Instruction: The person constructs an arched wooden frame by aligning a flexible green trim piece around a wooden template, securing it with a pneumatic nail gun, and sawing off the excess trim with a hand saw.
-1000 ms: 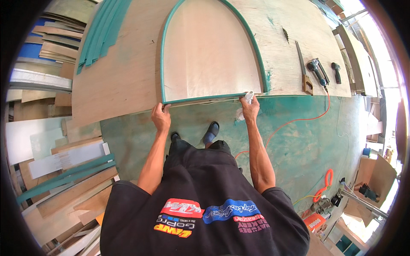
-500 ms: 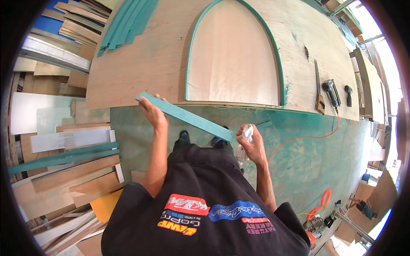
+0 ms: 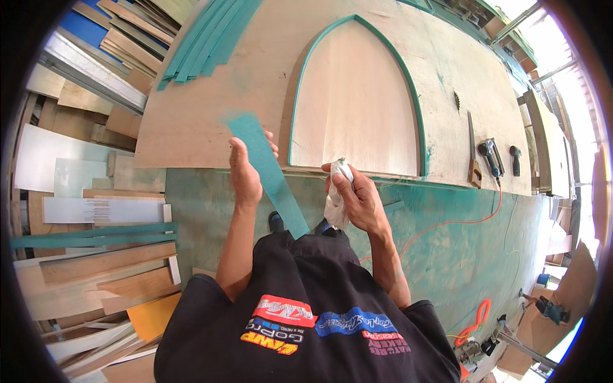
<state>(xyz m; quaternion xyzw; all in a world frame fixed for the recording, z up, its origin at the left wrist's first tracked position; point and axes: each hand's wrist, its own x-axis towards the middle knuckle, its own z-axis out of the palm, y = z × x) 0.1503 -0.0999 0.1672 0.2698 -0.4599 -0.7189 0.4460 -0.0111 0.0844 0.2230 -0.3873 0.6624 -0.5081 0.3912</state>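
My left hand (image 3: 245,179) holds a teal-painted wooden strip (image 3: 273,177) near its upper end. The thumb lies along the strip's left edge, and fingertips show past its right edge. The broad face is turned up, and the strip slants down to the right with its lower end just in front of my shirt. Bunched in my right hand (image 3: 365,201) is a crumpled white cloth (image 3: 338,201), pinched between thumb and fingers, to the right of the strip and apart from it.
Ahead stands a wooden worktable (image 3: 204,137) bearing a pointed-arch panel (image 3: 357,105) edged in teal, a pile of teal strips (image 3: 207,41), a handsaw (image 3: 472,147) and a corded power tool (image 3: 490,156). An orange cord (image 3: 440,223) crosses the floor. Boards (image 3: 108,262) are stacked at left.
The strip has swung to a steeper slant and now shows its broad face. My right hand with the cloth has moved up and left, away from the strip's lower end.
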